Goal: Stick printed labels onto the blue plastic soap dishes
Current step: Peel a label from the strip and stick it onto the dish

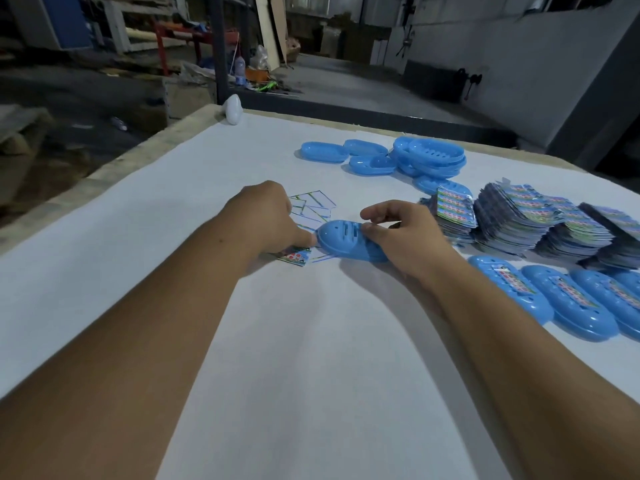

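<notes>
A blue soap dish (343, 239) lies upside down on the white table (311, 375), its slotted bottom facing up. My right hand (405, 233) grips its right end with curled fingers. My left hand (270, 216) sits at the dish's left end, thumb against it, fingers curled over a printed label (294, 256) lying on the table. Whether the left hand pinches the label is hidden. Peeled white backing papers (311, 206) lie just beyond my left hand.
Stacks of printed label sheets (519, 220) stand at the right. Labelled blue dishes (554, 296) lie in a row at the near right. Unlabelled blue dishes (398, 157) are piled at the far side. A white bulb-like object (232, 109) stands at the far corner.
</notes>
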Action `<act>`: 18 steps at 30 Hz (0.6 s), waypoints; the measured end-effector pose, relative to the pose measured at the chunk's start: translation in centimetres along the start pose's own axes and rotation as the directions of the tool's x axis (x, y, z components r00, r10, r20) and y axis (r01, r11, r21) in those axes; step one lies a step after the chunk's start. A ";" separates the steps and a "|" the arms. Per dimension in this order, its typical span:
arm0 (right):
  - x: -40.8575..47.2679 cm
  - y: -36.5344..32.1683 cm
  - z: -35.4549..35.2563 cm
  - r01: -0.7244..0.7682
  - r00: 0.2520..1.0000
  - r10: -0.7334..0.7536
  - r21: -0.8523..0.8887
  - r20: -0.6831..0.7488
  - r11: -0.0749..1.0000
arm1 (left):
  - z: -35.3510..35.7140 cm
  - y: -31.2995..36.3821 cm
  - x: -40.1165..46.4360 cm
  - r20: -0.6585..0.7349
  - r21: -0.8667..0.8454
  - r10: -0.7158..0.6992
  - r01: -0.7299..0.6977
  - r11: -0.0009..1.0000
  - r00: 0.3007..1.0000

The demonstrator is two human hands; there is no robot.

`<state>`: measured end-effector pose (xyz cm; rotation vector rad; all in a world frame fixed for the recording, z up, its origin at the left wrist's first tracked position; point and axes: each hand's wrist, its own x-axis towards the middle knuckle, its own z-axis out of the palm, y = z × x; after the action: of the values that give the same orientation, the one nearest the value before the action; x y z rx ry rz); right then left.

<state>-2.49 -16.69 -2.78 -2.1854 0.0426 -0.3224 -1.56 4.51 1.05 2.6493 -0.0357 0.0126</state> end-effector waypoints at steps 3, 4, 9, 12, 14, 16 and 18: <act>0.0 0.0 -0.1 0.009 1.000 -0.009 0.000 0.004 1.000 | 0.1 0.0 0.1 0.014 -0.032 -0.013 0.013 0.999 1.000; 0.0 0.0 -0.2 0.012 1.000 -0.012 -0.004 0.004 1.000 | 0.2 -0.1 0.2 0.019 -0.071 -0.015 0.016 0.997 1.000; 0.0 0.2 -0.2 0.013 1.000 -0.013 -0.011 0.006 1.000 | 0.4 -0.6 0.6 -0.004 -0.185 -0.033 0.031 0.982 0.999; -0.1 0.1 -0.2 0.008 1.000 -0.008 -0.027 -0.005 1.000 | 0.4 -0.9 1.1 -0.013 -0.387 -0.087 0.075 0.919 0.996; -0.3 0.0 -0.2 0.028 0.998 -0.030 -0.032 -0.047 0.999 | 0.3 -1.0 1.2 -0.067 -0.458 -0.091 0.051 0.888 0.994; -0.6 -0.4 -0.3 0.099 0.984 -0.103 -0.035 -0.144 0.994 | 0.1 -0.6 1.3 -0.186 -0.481 -0.059 -0.039 0.876 0.981; -1.0 -1.2 -0.3 0.177 0.961 -0.170 0.010 -0.218 0.984 | -0.1 0.1 1.0 -0.248 -0.581 -0.018 -0.134 0.803 0.969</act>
<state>-3.64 -16.12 -1.86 -2.1202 -0.0333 -0.6564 -0.53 4.47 1.18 1.9923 -0.0331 0.2987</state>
